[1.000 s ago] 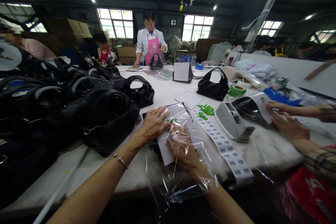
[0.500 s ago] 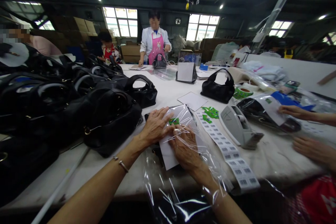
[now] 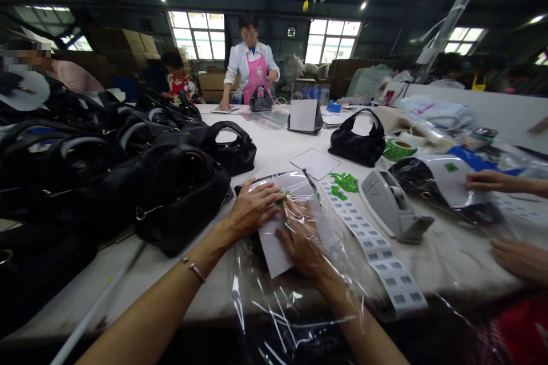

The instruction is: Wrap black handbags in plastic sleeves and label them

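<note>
A clear plastic bag (image 3: 295, 302) lies at the table's front, its loose end hanging over the edge. Inside it is a white card (image 3: 274, 254) on top of something black, mostly covered. My left hand (image 3: 254, 205) rests on the plastic from outside, fingers stretched over a small green sticker (image 3: 286, 196). My right hand (image 3: 303, 236) is inside the bag, fingers extended flat on the card beneath the film. The fingertips of both hands come close together near the sticker.
Black handbags (image 3: 184, 194) crowd the left side. To the right are green stickers (image 3: 345, 182), a strip of barcode labels (image 3: 381, 254) and a grey tape dispenser (image 3: 391, 205). A co-worker's hand (image 3: 488, 180) holds another bagged black handbag (image 3: 415, 177). Another person (image 3: 254, 68) stands across the table.
My left fingers have slid over the green sticker, now mostly covering it. My right hand stays inside the bag with little movement. The co-worker's hands at right moved slightly rightward.
</note>
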Tool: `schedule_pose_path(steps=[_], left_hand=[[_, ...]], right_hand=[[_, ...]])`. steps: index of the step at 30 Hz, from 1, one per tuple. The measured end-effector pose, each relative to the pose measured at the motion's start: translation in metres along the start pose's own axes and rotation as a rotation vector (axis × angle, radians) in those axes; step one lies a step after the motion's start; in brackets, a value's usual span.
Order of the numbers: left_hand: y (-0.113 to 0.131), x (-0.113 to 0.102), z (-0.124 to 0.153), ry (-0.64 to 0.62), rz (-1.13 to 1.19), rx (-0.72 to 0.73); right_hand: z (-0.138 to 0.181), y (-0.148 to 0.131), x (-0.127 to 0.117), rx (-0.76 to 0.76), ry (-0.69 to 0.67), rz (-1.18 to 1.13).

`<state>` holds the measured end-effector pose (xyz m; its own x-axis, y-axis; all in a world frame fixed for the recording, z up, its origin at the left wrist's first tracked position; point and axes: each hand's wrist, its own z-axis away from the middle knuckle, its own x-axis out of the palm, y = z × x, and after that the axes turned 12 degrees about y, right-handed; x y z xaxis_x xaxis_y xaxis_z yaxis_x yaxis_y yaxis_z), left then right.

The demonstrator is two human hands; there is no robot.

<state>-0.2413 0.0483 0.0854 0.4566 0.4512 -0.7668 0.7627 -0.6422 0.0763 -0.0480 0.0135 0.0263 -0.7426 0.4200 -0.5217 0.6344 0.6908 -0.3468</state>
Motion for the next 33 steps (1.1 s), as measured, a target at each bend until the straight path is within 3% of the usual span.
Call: schedule_pose_path(steps=[6, 15, 22, 27, 33], left_hand=[[-0.001, 0.002, -0.001, 0.012, -0.004, 0.028], [-0.004, 0.002, 0.003, 0.043, -0.026, 0.098], [-0.006, 0.002, 0.002, 0.006, 0.020, 0.078], [-0.008, 0.006, 0.001, 0.005, 0.011, 0.100], [-0.010, 0.010, 0.002, 0.018, 0.021, 0.112]], right_hand=[[-0.001, -0.001, 0.003, -0.118, 0.040, 0.116], [0.003, -0.016, 0.016, -0.028, 0.044, 0.176], [0.019, -0.013, -0.001, -0.006, 0.022, 0.171], [0.067, 0.005, -0.037, 0.217, 0.164, 0.245], [0.158, 0.025, -0.111, 0.748, 0.155, 0.279]])
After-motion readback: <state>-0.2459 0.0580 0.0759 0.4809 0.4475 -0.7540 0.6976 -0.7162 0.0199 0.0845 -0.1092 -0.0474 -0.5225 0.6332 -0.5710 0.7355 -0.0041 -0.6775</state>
